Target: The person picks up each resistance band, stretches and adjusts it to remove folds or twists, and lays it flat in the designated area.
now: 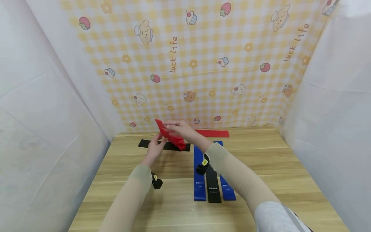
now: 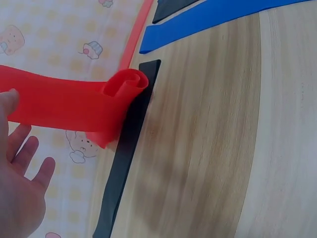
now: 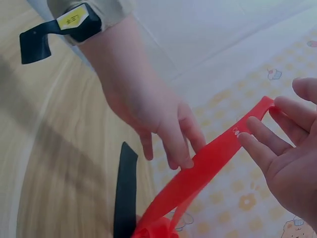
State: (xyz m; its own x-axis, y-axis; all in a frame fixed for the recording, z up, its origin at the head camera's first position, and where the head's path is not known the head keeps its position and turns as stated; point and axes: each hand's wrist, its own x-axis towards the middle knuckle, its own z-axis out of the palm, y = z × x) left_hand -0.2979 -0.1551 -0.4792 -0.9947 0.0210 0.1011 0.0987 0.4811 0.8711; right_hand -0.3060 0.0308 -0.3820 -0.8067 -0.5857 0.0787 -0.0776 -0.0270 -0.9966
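1. The table (image 1: 269,154) is meeting the patterned cloth (image 1: 203,80) along its back edge, mid-frame; white cloths (image 1: 37,96) are bounding both sides.
2. Wood is spreading out at lower left and at right of the frame.
3. The red band (image 1: 175,140) is hanging left of centre, its bunched lower end lying over a black strip (image 2: 125,158).
4. The right sleeve (image 1: 232,170) is covering parts of the right blue band (image 1: 227,190) and the middle black band (image 1: 213,183); the left blue band (image 1: 199,180) is showing more fully.
5. The right hand (image 1: 179,129) is blurring in the head view and running off the right-wrist frame.
6. The left hand (image 1: 156,148) is pinching the red band between thumb and fingers.
7. The right hand is holding its fingers extended, fingertips touching the band's upper end.
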